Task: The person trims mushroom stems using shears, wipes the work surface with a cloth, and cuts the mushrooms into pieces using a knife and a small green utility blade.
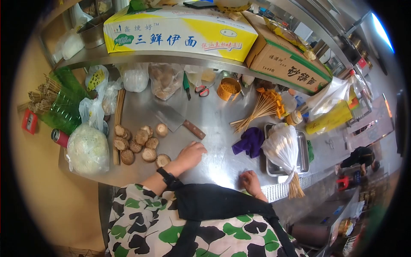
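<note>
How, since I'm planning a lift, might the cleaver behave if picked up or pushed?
The cleaver should stay stiff, its broad blade looking metallic. Held by the handle, it may feel blade-heavy, the blade being wider. Pushed, it may slide, lying flat on the smooth table.

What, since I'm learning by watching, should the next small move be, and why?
Perhaps reach the left hand forward to the cleaver: it lies flat just beyond that hand, its wooden handle nearest, and the mushrooms sit close by.
</note>
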Demonstrator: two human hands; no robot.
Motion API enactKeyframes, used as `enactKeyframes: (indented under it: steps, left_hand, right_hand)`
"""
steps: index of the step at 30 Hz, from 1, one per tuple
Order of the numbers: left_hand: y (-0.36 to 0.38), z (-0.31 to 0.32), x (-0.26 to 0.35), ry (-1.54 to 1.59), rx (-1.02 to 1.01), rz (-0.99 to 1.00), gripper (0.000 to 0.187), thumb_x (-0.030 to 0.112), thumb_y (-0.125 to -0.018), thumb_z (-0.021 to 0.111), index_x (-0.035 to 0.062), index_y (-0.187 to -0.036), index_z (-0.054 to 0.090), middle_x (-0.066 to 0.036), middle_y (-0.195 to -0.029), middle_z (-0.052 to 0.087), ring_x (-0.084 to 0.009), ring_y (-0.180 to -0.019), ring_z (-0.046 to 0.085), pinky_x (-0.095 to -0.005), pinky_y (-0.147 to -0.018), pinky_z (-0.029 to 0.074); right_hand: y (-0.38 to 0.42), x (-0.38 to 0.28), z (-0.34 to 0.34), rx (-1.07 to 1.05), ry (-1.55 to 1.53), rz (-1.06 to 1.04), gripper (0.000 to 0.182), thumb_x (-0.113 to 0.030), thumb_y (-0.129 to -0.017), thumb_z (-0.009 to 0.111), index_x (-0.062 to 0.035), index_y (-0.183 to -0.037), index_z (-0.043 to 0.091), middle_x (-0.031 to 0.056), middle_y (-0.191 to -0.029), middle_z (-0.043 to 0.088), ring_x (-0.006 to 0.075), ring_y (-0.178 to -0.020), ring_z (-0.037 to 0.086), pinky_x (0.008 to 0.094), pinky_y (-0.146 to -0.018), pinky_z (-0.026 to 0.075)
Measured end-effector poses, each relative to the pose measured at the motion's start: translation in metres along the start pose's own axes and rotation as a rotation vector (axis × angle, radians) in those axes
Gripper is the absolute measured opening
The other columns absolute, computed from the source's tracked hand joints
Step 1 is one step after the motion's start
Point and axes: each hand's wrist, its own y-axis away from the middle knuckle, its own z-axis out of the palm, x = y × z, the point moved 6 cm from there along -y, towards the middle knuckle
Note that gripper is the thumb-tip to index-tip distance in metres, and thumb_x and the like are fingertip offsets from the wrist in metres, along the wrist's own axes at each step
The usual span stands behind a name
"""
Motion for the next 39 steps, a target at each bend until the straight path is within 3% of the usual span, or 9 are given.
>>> enactKeyframes:
  steps: [2,6,10,14,21,27,30,34,39]
  left_hand:
    - [0.023,-0.03,0.001,-0.031,0.118,-0.049,0.024,0.002,-0.08,0.06,0.0073,-0.102,0.067,-0.009,-0.111,0.061,-0.0316,-0.11,0.053,-0.041,-0.095,0.047]
    - [0.07,-0.076,-0.027,-0.227,0.333,-0.207,0.027,0.002,-0.077,0.064,0.0064,-0.104,0.066,-0.011,-0.113,0.06,-0.0322,-0.11,0.053,-0.0415,-0.095,0.046]
    - [0.084,-0.106,-0.044,-0.279,0.457,-0.327,0.031,0.001,-0.076,0.067,0.0051,-0.106,0.066,-0.011,-0.116,0.059,-0.0323,-0.112,0.053,-0.0421,-0.096,0.046]
    - [0.063,-0.123,-0.05,-0.331,0.465,-0.374,0.035,0.004,-0.077,0.07,0.0023,-0.111,0.063,-0.013,-0.121,0.058,-0.035,-0.114,0.053,-0.0421,-0.099,0.045]
    - [0.04,-0.113,-0.101,-0.509,0.289,-0.497,0.042,0.012,-0.074,0.074,0.0064,-0.115,0.064,-0.013,-0.128,0.057,-0.0339,-0.116,0.052,-0.0439,-0.098,0.044]
    - [0.041,-0.112,-0.1,-0.521,0.262,-0.462,0.041,0.009,-0.072,0.075,0.0068,-0.112,0.064,-0.013,-0.127,0.056,-0.035,-0.114,0.052,-0.0463,-0.097,0.043]
    - [0.038,-0.116,-0.093,-0.517,0.258,-0.445,0.037,0.008,-0.072,0.074,0.0063,-0.108,0.064,-0.013,-0.126,0.056,-0.0355,-0.112,0.052,-0.0469,-0.096,0.043]
    - [0.042,-0.122,-0.087,-0.451,0.286,-0.41,0.032,0.006,-0.073,0.073,0.0052,-0.103,0.064,-0.013,-0.124,0.056,-0.0362,-0.11,0.052,-0.0463,-0.094,0.044]
    - [0.034,-0.132,-0.076,-0.298,0.308,-0.382,0.027,0.002,-0.075,0.071,0.0051,-0.101,0.066,-0.012,-0.121,0.057,-0.0359,-0.108,0.053,-0.0447,-0.092,0.045]
  right_hand:
    - [-0.018,-0.002,-0.006,-0.093,0.008,-0.055,0.017,-0.006,-0.082,0.065,-0.0066,-0.097,0.07,0.0142,-0.096,0.062,0.0332,-0.081,0.062,0.0396,-0.071,0.051]
    - [-0.08,-0.045,-0.017,-0.252,0.121,-0.324,0.018,-0.011,-0.086,0.062,-0.0064,-0.102,0.067,0.0158,-0.097,0.066,0.0361,-0.092,0.063,0.0419,-0.078,0.051]
    - [-0.148,-0.129,-0.012,-0.317,0.175,-0.436,0.028,-0.013,-0.084,0.061,-0.0053,-0.111,0.063,0.0177,-0.106,0.063,0.0378,-0.099,0.061,0.044,-0.087,0.05]
    - [-0.213,-0.181,0.025,-0.187,0.134,-0.635,0.036,-0.012,-0.082,0.063,-0.0029,-0.117,0.059,0.0179,-0.118,0.058,0.0377,-0.113,0.055,0.0425,-0.095,0.047]
    - [-0.249,-0.187,0.104,-0.263,0.386,-0.473,0.053,-0.005,-0.084,0.055,-0.0066,-0.136,0.045,0.0178,-0.12,0.056,0.0379,-0.109,0.054,0.0418,-0.095,0.047]
    - [-0.271,-0.204,0.108,-0.189,0.191,-0.498,0.045,-0.005,-0.084,0.057,-0.007,-0.128,0.052,0.0163,-0.119,0.058,0.0362,-0.111,0.055,0.0423,-0.094,0.048]
    - [-0.297,-0.22,0.124,-0.117,-0.041,-0.489,0.041,-0.007,-0.082,0.065,-0.0048,-0.121,0.056,0.0162,-0.117,0.058,0.0384,-0.112,0.055,0.0442,-0.092,0.049]
    - [-0.344,-0.217,0.111,0.119,0.069,-0.495,0.036,-0.009,-0.083,0.066,-0.0082,-0.118,0.059,0.0223,-0.134,0.05,0.0424,-0.121,0.049,0.0457,-0.1,0.045]
    - [-0.403,-0.188,0.107,-0.063,0.128,-0.203,0.037,-0.02,-0.083,0.065,-0.0096,-0.118,0.062,0.0246,-0.134,0.05,0.0417,-0.123,0.047,0.0456,-0.102,0.042]
